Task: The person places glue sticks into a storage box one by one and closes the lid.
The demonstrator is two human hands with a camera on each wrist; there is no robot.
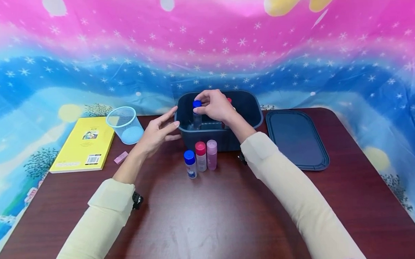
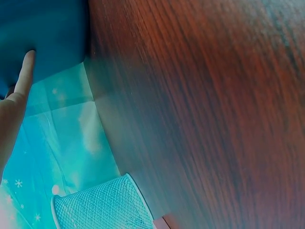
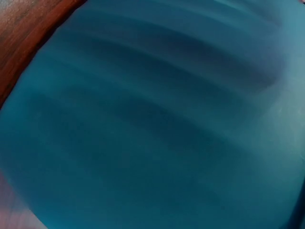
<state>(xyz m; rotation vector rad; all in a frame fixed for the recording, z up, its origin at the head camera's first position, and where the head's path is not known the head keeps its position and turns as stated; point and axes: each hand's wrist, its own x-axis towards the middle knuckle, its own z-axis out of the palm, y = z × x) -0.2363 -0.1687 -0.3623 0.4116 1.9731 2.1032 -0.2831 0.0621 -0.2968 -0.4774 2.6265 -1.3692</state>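
In the head view my right hand (image 1: 216, 105) pinches a small clear bottle with a blue cap (image 1: 196, 104) by its top. That bottle stands upright inside a dark rectangular bin (image 1: 208, 139), near its left end. Behind the right hand, a red cap (image 1: 229, 100) shows inside the bin; the rest of it is hidden. My left hand (image 1: 156, 135) is at the bin's left side, its fingers extended. From the left wrist, one finger (image 2: 26, 71) is seen against the bin wall (image 2: 57, 38). A blurred dark blue-green surface (image 3: 152, 133) fills the right wrist view.
In front of the bin stand a blue-capped bottle (image 1: 190, 164), a red-capped bottle (image 1: 201, 157) and a pink bottle (image 1: 212, 155). Leftward are a mesh pen holder (image 1: 130, 134), a yellow book (image 1: 81, 149) and a pink block (image 1: 121, 157). A dark lid (image 1: 297, 139) lies right.
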